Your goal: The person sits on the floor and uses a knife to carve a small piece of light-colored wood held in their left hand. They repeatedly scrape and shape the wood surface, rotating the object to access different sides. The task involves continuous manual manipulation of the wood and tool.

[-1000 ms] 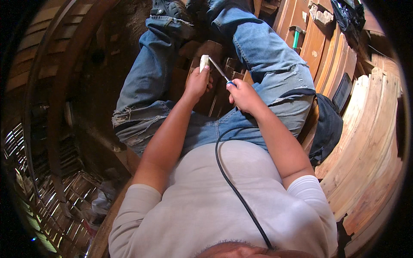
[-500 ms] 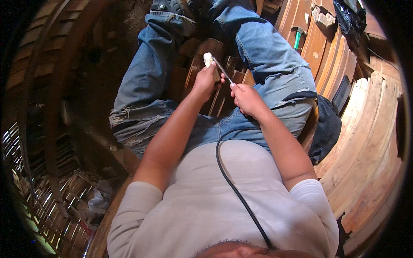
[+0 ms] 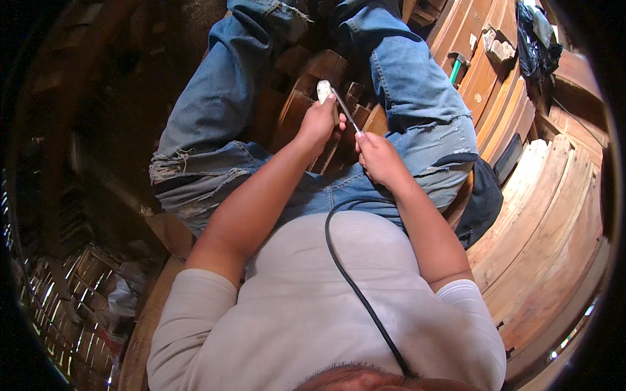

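My left hand [image 3: 318, 122] is closed around a small pale piece [image 3: 323, 90], apparently wood, whose rounded whitish end sticks up past the thumb. In my right hand [image 3: 379, 156], the fingers wrap the near end of a slim metal tool [image 3: 346, 111], with its handle hidden in the grip. The tool slants up and left, so its far end meets the pale piece by my left thumb. Whether that end is a knife blade or a plain rod is too small to tell. Both hands are held between my knees, above dark wooden blocks [image 3: 324, 67].
On the right, wooden boards [image 3: 544, 215] lie side by side. A green-handled hammer [image 3: 456, 68] and a rough wood chunk [image 3: 501, 49] rest on brown planks, near a black plastic bag [image 3: 538, 45]. Dark cloth [image 3: 481, 202] lies by my right thigh. A black cable [image 3: 355, 287] crosses my shirt.
The view has shifted slightly. Both hands keep their grips, and the metal tool still meets the pale piece at nearly the same slant.
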A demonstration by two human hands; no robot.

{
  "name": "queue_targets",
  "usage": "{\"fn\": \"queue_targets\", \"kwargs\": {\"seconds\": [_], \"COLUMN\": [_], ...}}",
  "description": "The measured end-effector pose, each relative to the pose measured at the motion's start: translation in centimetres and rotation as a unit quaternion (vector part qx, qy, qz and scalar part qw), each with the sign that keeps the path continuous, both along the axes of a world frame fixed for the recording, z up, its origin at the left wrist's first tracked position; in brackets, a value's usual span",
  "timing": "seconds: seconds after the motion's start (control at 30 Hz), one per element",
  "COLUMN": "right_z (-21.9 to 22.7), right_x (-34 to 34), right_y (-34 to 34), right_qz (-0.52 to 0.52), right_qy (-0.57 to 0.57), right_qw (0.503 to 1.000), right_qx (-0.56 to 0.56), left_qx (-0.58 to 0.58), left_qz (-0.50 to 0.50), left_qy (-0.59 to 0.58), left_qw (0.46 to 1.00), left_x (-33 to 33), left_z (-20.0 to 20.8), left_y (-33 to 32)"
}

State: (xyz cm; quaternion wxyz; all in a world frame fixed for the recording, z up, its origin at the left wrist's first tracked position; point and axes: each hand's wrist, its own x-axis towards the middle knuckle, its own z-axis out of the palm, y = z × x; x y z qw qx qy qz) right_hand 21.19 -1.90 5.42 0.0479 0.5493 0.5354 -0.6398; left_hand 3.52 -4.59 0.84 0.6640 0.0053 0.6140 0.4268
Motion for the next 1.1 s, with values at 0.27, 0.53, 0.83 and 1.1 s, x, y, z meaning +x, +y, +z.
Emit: {"fn": "queue_targets", "kwargs": {"seconds": [0.27, 0.53, 0.83, 1.1], "right_z": [-0.1, 1.2, 0.9, 1.0], "right_x": [0.0, -0.5, -0.9, -0.8], "right_y": [0.0, 0.4, 0.4, 0.3], "right_qz": [-0.031, -0.042, -0.035, 0.015], "right_qy": [0.003, -0.021, -0.023, -0.060], "right_qw": [0.998, 0.996, 0.997, 0.998], "right_qx": [-0.052, -0.071, -0.069, -0.024], "left_qx": [-0.014, -0.001, 0.010, 0.007], "left_qz": [-0.010, -0.004, 0.031, 0.022], "left_qy": [0.009, 0.007, 0.033, 0.026], "left_qw": [1.000, 1.000, 0.999, 0.999], "left_x": [0.1, 0.2, 0.9, 0.9], "left_z": [-0.4, -1.2, -1.9, -2.0], "left_y": [0.1, 0.1, 0.3, 0.1]}}
